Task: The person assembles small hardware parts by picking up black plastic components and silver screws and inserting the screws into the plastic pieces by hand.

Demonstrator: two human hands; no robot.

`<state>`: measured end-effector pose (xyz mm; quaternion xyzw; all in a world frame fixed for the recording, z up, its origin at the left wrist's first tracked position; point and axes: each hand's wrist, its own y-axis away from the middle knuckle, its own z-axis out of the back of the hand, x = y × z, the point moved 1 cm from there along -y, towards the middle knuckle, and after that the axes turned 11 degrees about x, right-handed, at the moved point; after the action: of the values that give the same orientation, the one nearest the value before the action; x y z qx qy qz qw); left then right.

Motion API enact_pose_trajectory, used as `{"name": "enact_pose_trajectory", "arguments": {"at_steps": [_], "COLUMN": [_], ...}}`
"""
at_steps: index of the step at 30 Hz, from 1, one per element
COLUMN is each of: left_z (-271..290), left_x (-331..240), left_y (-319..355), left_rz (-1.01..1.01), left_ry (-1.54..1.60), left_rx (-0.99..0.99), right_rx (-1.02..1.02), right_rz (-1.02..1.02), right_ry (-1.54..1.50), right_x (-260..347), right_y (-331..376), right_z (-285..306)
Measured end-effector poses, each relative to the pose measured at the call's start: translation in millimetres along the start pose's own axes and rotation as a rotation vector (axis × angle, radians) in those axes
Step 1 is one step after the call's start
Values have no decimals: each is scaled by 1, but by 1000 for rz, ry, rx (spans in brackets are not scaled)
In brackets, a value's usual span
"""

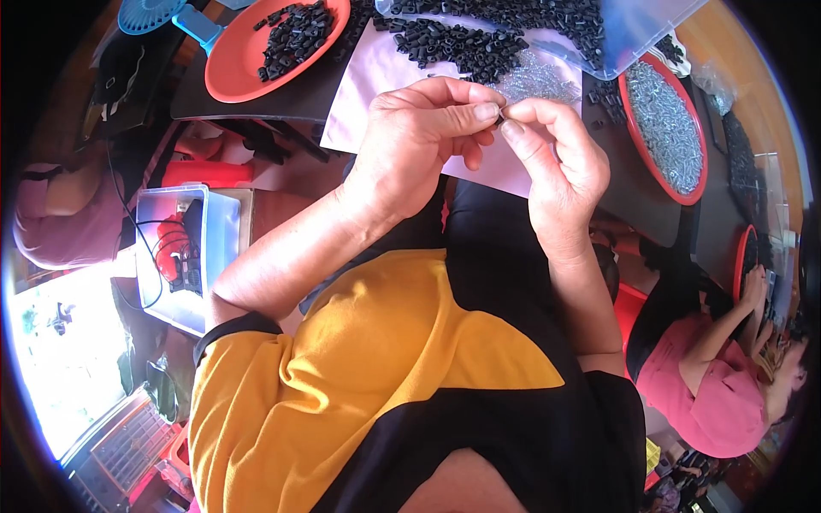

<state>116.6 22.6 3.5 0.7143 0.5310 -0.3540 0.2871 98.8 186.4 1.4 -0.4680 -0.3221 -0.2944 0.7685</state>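
My left hand (419, 120) and my right hand (556, 145) meet fingertip to fingertip over the pale pink sheet (359, 103). Each thumb is pressed against its index finger in a pinch. A tiny dark piece shows where the fingertips join, mostly covered by them, and its kind cannot be made out. Just beyond the hands lies a heap of small black tube-like plastic parts (466, 51). Beside it, near the right fingertips, is a loose pile of small silvery metal pieces (539, 81).
An orange-red plate (227, 73) with black parts sits far left beside a blue fan (201, 30). At right is a red tray (627, 94) of silvery pieces. A clear bin (637, 43) stands at the back. Another person (710, 376) works at right; a plastic box (224, 231) stands left.
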Motion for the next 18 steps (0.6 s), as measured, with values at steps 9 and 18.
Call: {"name": "enact_pose_trajectory", "arguments": {"at_steps": [9, 18], "left_z": [1, 7], "left_x": [13, 3], "left_y": [-4, -10], "left_rz": [-17, -125], "left_ry": [-149, -320], "left_rx": [-70, 70], "right_rx": [-12, -49], "right_rz": [-196, -357], "right_ry": [-208, -424], "right_x": [-16, -5], "right_y": [2, -20], "right_z": [-7, 1]}}
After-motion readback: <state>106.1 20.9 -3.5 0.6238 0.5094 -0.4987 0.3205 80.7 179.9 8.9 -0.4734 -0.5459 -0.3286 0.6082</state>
